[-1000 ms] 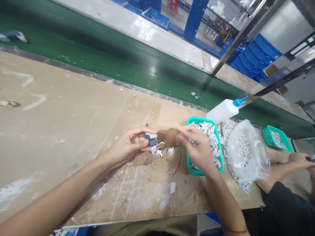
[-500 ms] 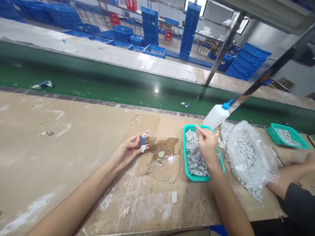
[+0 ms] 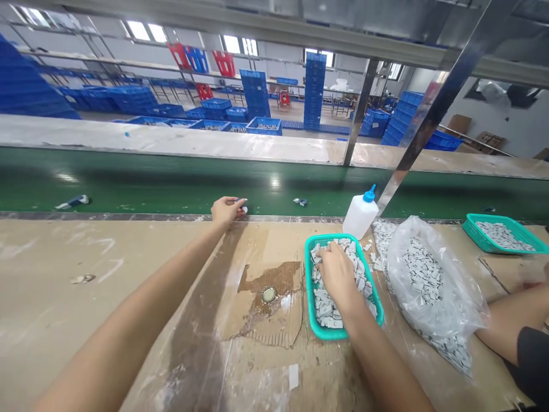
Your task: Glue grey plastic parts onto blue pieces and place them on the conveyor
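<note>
At the near edge of the green conveyor belt point(image 3: 184, 191), my left hand point(image 3: 225, 210) pinches a small dark blue and white part point(image 3: 241, 205). My right hand point(image 3: 338, 272) reaches down into a teal basket point(image 3: 315, 320) full of small light grey pieces point(image 3: 328, 309). Its fingertips are among the pieces, and whether they grip one is hidden. Left of the basket, a round metal-rimmed disc point(image 3: 269, 294) lies on torn, stained cardboard point(image 3: 257, 326).
A white bottle with a blue cap point(image 3: 360, 216) stands behind the basket. Right of it are a clear bag of pieces point(image 3: 422, 274) and another teal basket point(image 3: 500, 234). A person's arm point(image 3: 518, 306) rests at the right. Similar blue-white parts point(image 3: 301, 202) lie on the belt.
My left hand has moved forward from above the cardboard to the belt edge with the part. My right hand has lowered into the basket. The view has tilted up.
</note>
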